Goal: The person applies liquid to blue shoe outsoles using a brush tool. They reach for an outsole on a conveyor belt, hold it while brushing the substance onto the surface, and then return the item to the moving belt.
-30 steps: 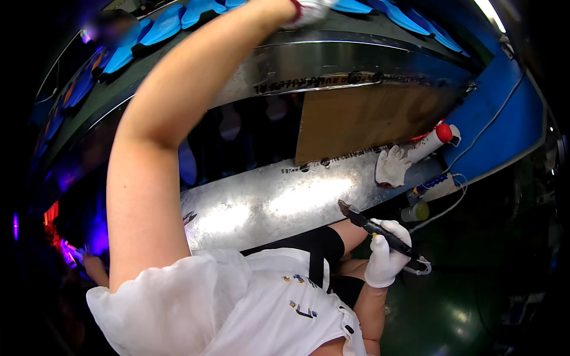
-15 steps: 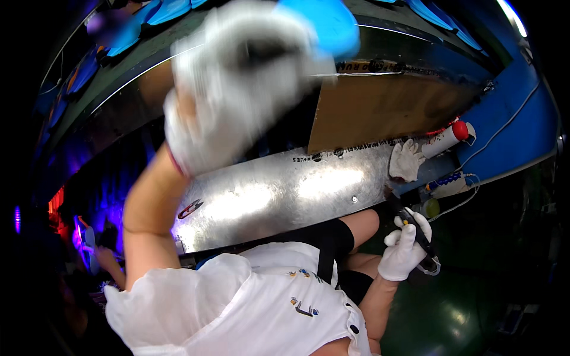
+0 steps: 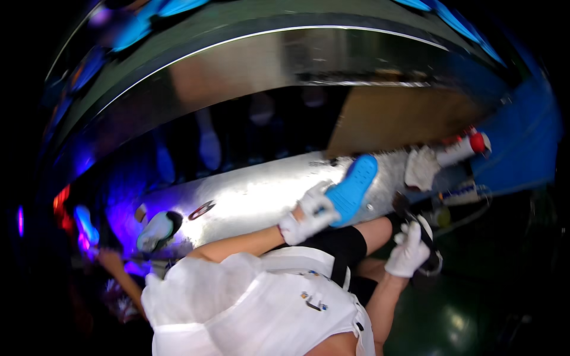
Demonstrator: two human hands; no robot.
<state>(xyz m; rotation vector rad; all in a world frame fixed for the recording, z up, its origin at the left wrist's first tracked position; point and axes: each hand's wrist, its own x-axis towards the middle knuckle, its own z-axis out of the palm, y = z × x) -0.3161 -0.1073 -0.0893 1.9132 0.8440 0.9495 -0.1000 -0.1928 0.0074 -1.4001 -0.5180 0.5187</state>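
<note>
Over the metal bench (image 3: 249,202) my left hand (image 3: 310,215), in a white glove, grips a bright blue shoe sole (image 3: 356,187) by its near end. The sole stands tilted up, its face dotted with small marks. My right hand (image 3: 409,252), also gloved, is closed around a long black handheld tool (image 3: 426,237) at the right, beyond the bench's near edge. The tool's dark brown end points toward the bench; what kind it is cannot be made out. Sole and tool are apart.
A brown cardboard sheet (image 3: 404,121) stands behind the bench. At right lie a loose white glove (image 3: 421,168) and a white cylinder with a red end (image 3: 460,151). Left are a red-and-black tool (image 3: 202,210), a shoe (image 3: 159,230) and another person's arm (image 3: 122,276). A raised line carries blue soles.
My left hand has come down and toward me from the raised line at the far side, bringing the blue sole over the bench. The right hand keeps its hold, barely shifted.
</note>
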